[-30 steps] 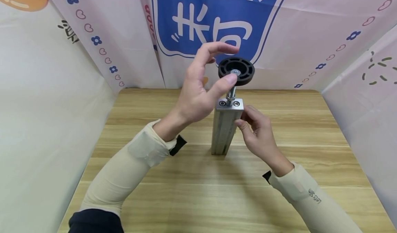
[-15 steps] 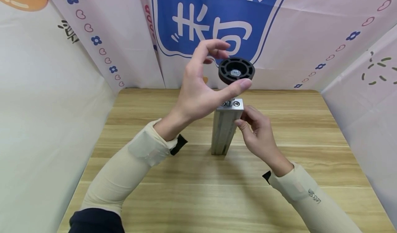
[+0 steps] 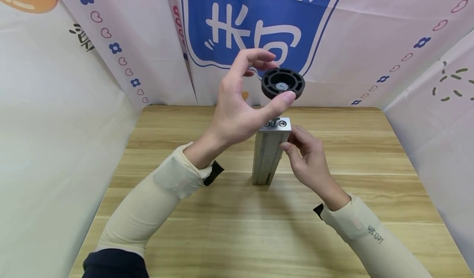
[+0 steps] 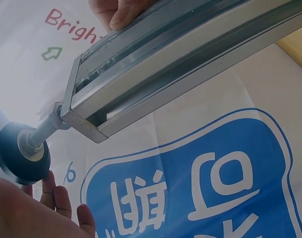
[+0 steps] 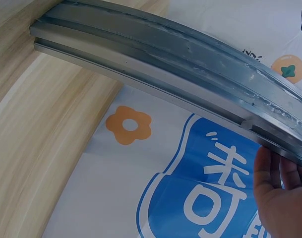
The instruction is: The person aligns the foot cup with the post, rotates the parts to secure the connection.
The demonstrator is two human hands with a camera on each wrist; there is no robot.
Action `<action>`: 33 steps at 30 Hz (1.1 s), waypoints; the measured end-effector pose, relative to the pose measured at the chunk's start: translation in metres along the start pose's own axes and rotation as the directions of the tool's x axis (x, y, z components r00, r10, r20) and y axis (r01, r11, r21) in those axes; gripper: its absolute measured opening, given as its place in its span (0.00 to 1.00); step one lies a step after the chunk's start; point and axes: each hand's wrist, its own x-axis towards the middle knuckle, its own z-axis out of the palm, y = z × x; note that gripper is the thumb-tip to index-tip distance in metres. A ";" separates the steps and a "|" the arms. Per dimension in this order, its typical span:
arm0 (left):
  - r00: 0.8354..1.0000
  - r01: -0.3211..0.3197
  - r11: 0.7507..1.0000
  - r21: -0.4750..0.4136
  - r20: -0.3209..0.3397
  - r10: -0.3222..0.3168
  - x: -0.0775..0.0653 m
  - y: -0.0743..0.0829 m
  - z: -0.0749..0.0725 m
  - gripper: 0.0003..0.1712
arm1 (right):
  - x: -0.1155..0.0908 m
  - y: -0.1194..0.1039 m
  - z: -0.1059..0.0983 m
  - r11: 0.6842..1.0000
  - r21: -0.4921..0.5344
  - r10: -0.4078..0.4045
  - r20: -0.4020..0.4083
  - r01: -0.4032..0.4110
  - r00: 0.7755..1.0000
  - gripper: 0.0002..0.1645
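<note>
A silver aluminium profile (image 3: 267,154) stands upright on the table, with a metal end plate (image 5: 289,144) out of my concern here replaced by its top cap (image 3: 283,121) holding two screws. Above the cap sits a black round levelling foot (image 3: 283,78); its threaded rod (image 4: 41,133) and nut (image 4: 56,116) show in the left wrist view. My left hand (image 3: 237,113) holds the foot by its rim, thumb at the near side and fingers at the far side. My right hand (image 3: 309,158) grips the profile's right side just below the cap, its fingers partly hidden behind.
The wooden table (image 3: 207,237) carries the profile's lower end. Printed cloth (image 3: 333,64) hangs behind the table's back edge, and more cloth walls (image 3: 55,126) stand on the left and right.
My left thumb has moved from over the foot's centre to its near rim, and the left fingers have drawn back leftward. The right hand and the profile have stayed put.
</note>
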 end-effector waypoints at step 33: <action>1.000 -0.001 1.000 -0.004 0.013 0.001 0.001 -0.001 -0.003 0.37 | 0.001 0.002 0.002 1.000 0.012 -0.001 -0.010 0.001 1.000 0.18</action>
